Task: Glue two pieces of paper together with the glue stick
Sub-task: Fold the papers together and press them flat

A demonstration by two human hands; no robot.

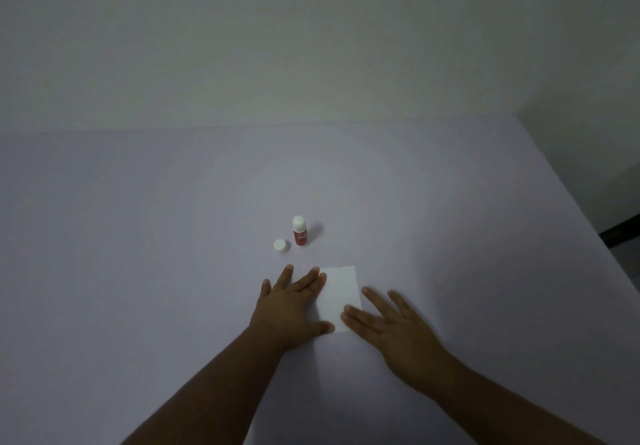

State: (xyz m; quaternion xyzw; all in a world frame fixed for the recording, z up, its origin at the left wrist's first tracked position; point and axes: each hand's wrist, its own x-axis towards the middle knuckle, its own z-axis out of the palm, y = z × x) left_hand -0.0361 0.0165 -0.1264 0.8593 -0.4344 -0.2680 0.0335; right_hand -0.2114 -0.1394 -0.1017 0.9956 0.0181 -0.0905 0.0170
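A white rectangle of paper [341,292] lies flat on the pale table; whether it is one sheet or two stacked I cannot tell. My left hand [292,306] rests flat with fingers spread, covering the paper's left edge. Pressing on the paper's lower right corner are the spread fingertips of my right hand [391,327]. Beyond the paper stands a red glue stick [300,236], upright, its white top uncovered. Its white cap [280,246] sits on the table just to the left of it.
The pale lilac table [138,271] meets a plain wall at the back. The table's right edge [588,223] runs diagonally, with dark floor beyond it.
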